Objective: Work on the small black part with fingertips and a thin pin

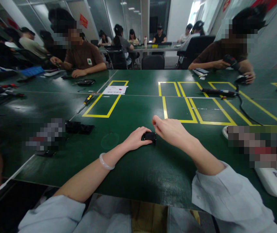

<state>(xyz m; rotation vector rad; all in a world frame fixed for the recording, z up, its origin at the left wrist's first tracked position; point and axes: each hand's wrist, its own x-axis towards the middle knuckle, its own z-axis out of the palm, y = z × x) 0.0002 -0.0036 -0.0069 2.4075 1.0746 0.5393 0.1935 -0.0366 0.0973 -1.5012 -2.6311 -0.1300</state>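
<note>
A small black block-shaped part (149, 136) rests at the table's middle, near my body. My left hand (137, 138) grips it from the left, thumb along the near side and fingers on the far side. Just right of the part and slightly above it is my right hand (169, 128). Its fingers are curled together in a pinch, and whatever may be between them is too small or hidden to make out. The green table (138, 174) lies under both hands.
Yellow tape outlines (96, 116) mark the table beyond my hands. A screwdriver (88, 99) lies left, near a paper sheet (115, 90). Black pieces (79, 127) sit at left, a white device (271, 181) at right, and a black corded tool (218, 93) farther back. Two people sit opposite.
</note>
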